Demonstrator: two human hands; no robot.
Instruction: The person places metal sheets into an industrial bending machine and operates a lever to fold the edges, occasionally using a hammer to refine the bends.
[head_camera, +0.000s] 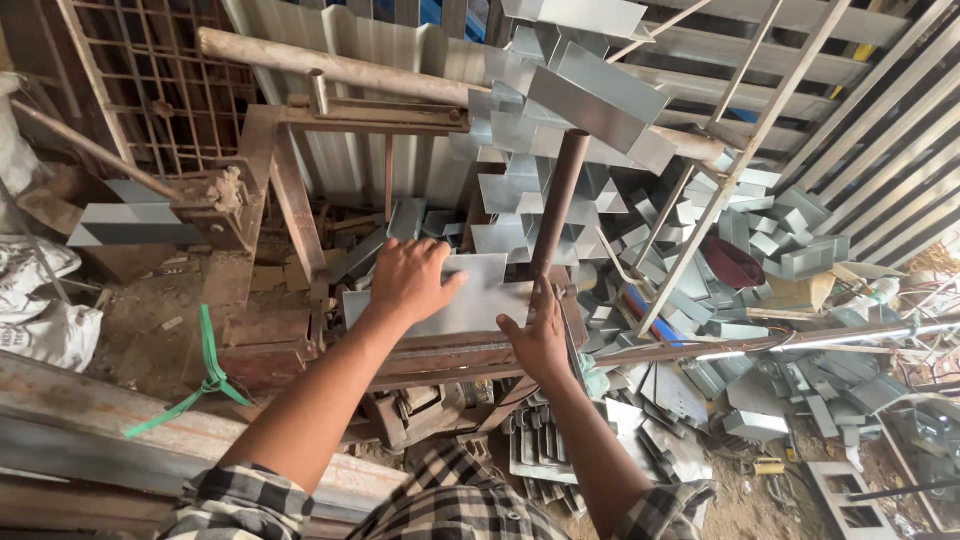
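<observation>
A flat grey sheet-metal piece (478, 298) lies on the bed of a rusty metal bending machine (300, 215). My left hand (410, 280) presses flat on the sheet's left part, fingers spread. At the sheet's right edge my right hand (540, 335) rests on it, just below a rusty upright lever pipe (558, 195); its fingers are partly hidden, so its hold is unclear. Both forearms reach out from checked sleeves.
A big heap of bent grey sheet-metal pieces (640, 220) fills the space behind and to the right of the machine. More stacked pieces (545, 450) lie below it. A green strap (210, 370) hangs at left, white sacks (40, 320) at far left, corrugated sheets behind.
</observation>
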